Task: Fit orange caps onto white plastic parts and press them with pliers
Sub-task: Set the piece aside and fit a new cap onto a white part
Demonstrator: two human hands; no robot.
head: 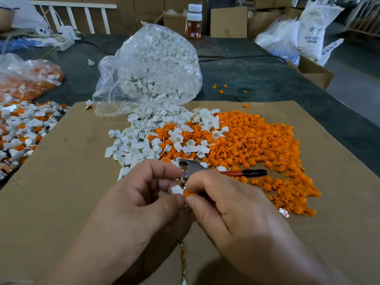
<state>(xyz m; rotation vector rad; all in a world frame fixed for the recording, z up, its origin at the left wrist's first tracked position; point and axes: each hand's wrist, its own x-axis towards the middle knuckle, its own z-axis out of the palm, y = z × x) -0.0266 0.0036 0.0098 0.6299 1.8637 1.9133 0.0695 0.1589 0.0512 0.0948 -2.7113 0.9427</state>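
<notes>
R hand (236,208) pinches cap (189,193), sack (312,31) txt "ABS"

Legible marking is confined to one item. White sack (312,23), far right, beyond the table: dark blue print on its face, a line beginning "ADS" with a smaller line beneath beginning "ABS"; the remaining letters are blurred. A further line starting "ADS" shows near the sack's top edge. The emblem above the main print is unreadable. Brown bottle (193,23): white star marks only, no lettering.
</notes>
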